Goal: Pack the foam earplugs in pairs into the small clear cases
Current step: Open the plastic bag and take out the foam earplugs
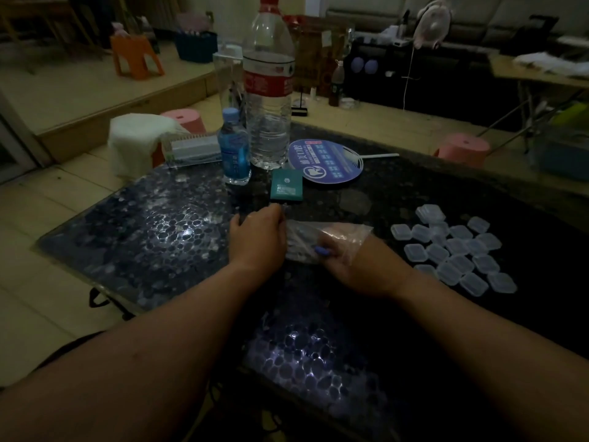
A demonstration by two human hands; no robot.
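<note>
While the dim light hides much detail, the left hand (258, 237) plainly has its fingers (276, 215) curled round the left end of a thin clear plastic bag (301, 239) just above the dark pebble-patterned glass desk (153, 237). The right hand (345, 258) meets the bag's other end, its fingers veiled by the film, so I cannot tell whether they pinch or lie loose. One blue foam earplug (322, 251) shows at the right thumb, seemingly inside the bag.

To the right of the hands, well apart from the bag, a loose cluster of small clear lidded plastic cases (452, 250) lies on the desk, all of them shut, some overlapping.

Beyond the hands lies a flat teal box (287, 186), with a round blue printed hand fan (325, 161) just behind it. A tall clear water bottle with a red label (269, 90) stands upright, a small blue-tinted bottle (234, 148) just to its left.
</note>
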